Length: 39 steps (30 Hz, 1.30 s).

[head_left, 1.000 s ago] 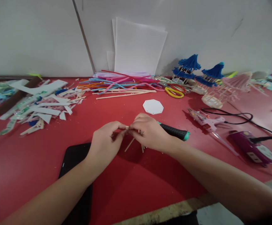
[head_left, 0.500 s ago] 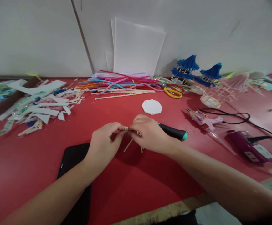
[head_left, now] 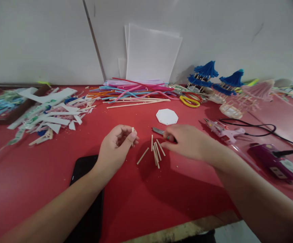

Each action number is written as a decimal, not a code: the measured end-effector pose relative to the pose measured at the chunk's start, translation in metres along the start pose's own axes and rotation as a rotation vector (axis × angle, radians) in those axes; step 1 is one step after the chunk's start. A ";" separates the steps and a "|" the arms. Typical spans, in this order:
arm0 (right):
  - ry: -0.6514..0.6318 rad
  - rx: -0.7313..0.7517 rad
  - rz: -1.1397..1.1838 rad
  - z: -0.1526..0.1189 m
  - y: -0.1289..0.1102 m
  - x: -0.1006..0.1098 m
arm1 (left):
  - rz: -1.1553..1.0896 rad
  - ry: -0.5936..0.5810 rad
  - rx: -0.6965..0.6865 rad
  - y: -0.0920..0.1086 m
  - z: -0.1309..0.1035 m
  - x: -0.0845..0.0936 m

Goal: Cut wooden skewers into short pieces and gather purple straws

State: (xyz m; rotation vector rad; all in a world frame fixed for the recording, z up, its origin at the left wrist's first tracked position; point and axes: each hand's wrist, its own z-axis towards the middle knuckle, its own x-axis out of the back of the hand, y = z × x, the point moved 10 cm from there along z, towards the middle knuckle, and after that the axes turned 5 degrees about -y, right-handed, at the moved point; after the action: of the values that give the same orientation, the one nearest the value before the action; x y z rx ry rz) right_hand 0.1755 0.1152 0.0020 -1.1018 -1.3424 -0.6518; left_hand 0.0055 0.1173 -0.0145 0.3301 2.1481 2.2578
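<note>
My left hand (head_left: 118, 143) pinches a short thin wooden stick (head_left: 132, 129) upright between thumb and fingers. Over the utility knife (head_left: 157, 131), my right hand (head_left: 190, 140) is slightly blurred, its fingers curled around the dark handle. The knife's blade points left past the fingertips, while most of the handle is hidden under the hand. Several cut wooden sticks (head_left: 155, 154) lie loosely grouped on the red table between my hands, and one (head_left: 142, 156) rests apart at their left. Beyond the knife lies a white octagonal piece (head_left: 167, 116) with small holes near its edge.
A black phone-like slab (head_left: 82, 168) lies under my left forearm. Scraps (head_left: 57, 116) cover the left side; coloured pipe cleaners (head_left: 136, 89) lie at the back. At right are yellow-handled scissors (head_left: 189, 101), blue-roofed models (head_left: 207, 72), a glue gun (head_left: 227, 133) and a purple power strip (head_left: 275, 160).
My hands have separated. The left keeps a short stick, while the right has moved right onto the knife, uncovering its blade and the sticks on the table. The view has shifted slightly.
</note>
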 end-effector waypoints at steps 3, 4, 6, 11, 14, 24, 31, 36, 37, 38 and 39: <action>-0.058 -0.049 -0.182 -0.001 0.023 0.001 | 0.020 0.008 -0.017 0.001 -0.002 0.002; -0.124 -0.065 -0.206 -0.002 0.030 -0.005 | 0.038 0.009 -0.017 0.001 -0.002 0.002; -0.210 -0.085 -0.221 -0.003 0.037 -0.014 | 0.071 0.006 -0.015 0.002 -0.002 0.002; 0.001 -0.080 -0.105 0.003 0.026 0.000 | 0.103 0.004 -0.023 0.004 -0.002 0.001; 0.193 -0.023 0.063 0.002 0.008 0.017 | 0.120 -0.012 -0.027 0.004 -0.002 -0.001; 0.171 0.208 0.385 -0.001 -0.050 0.000 | 0.109 -0.024 -0.137 0.011 -0.008 -0.001; 0.217 0.157 0.301 0.000 -0.045 0.002 | 0.154 -0.032 -0.130 0.010 -0.012 -0.001; 0.241 0.177 0.246 -0.001 -0.047 0.004 | 0.159 -0.027 -0.153 0.013 -0.011 -0.001; 0.237 0.176 0.245 -0.001 -0.048 0.004 | 0.164 -0.026 -0.158 0.014 -0.010 -0.001; 0.232 0.172 0.246 0.000 -0.048 0.003 | 0.164 -0.027 -0.164 0.015 -0.010 -0.002; 0.226 0.167 0.248 0.000 -0.047 0.003 | 0.161 -0.030 -0.169 0.016 -0.010 -0.002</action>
State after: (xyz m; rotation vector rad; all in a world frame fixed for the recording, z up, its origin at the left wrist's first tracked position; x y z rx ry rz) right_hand 0.1341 0.0973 0.0164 -1.0066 -1.0275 -0.4576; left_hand 0.0080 0.1059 0.0005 0.5470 1.9647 2.4808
